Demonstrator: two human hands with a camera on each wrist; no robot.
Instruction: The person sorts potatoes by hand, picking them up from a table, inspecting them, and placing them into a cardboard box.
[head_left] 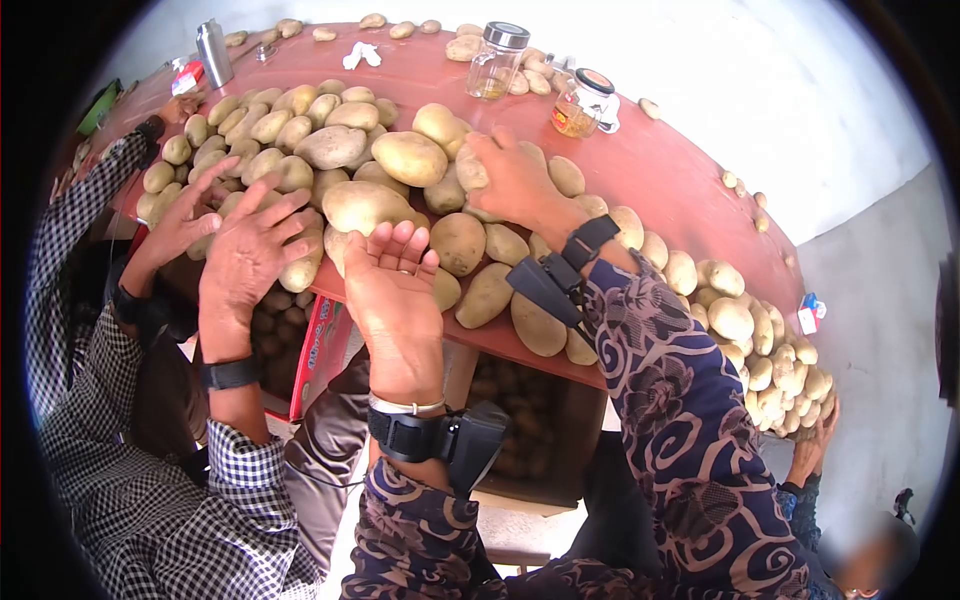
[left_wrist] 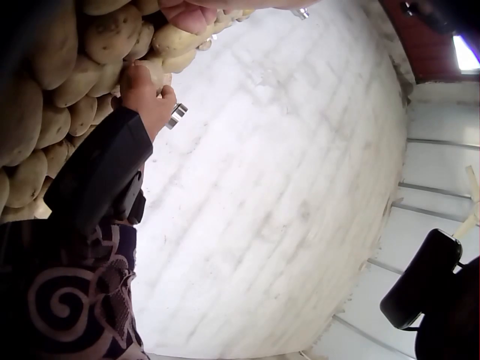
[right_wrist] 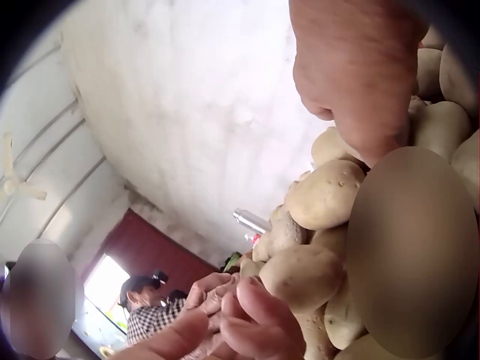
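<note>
Many potatoes [head_left: 365, 206] lie piled on a red table [head_left: 640, 165]. The right hand [head_left: 520, 182] reaches over the pile and grips a potato [head_left: 470, 168] at its far side; in the left wrist view that hand [left_wrist: 150, 105] has its fingers bent over the potato. Palm up at the table's near edge, the left hand [head_left: 397, 300] has loosely bent fingers and holds nothing, just in front of a large potato. The right wrist view shows the right hand [right_wrist: 360, 75] above the pile and bent fingers [right_wrist: 259, 319] low in the picture.
Another person's hands [head_left: 250, 245] hover at the pile's left. Two glass jars [head_left: 497, 62] [head_left: 582, 105] and a metal flask [head_left: 214, 55] stand at the back. More potatoes [head_left: 732, 320] are heaped to the right, beside a third person's hand [head_left: 815, 440]. Under the table is a red box [head_left: 322, 350].
</note>
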